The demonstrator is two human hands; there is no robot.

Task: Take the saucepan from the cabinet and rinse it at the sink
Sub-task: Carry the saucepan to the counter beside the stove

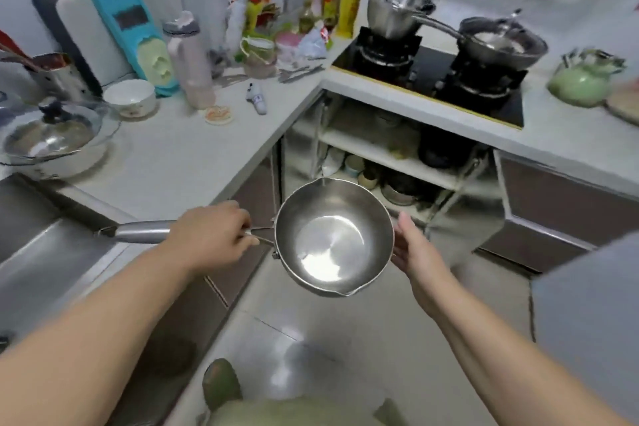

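Observation:
A shiny steel saucepan (333, 237) with two pour spouts hangs level over the floor, in front of the open cabinet (390, 156). It is empty inside. My left hand (214, 235) is closed around its long steel handle near the bowl. My right hand (413, 245) rests open against the pan's right outer wall, fingers straight. The steel sink (45, 252) lies at the left edge, and the handle's free end reaches over its rim.
The cabinet shelves hold pots and bowls, and its door (539, 214) stands open on the right. A hob (432, 69) above carries a pot and a wok. The corner counter (193, 156) bears bottles, a white bowl and a lidded glass bowl. A green kettle (584, 78) sits far right.

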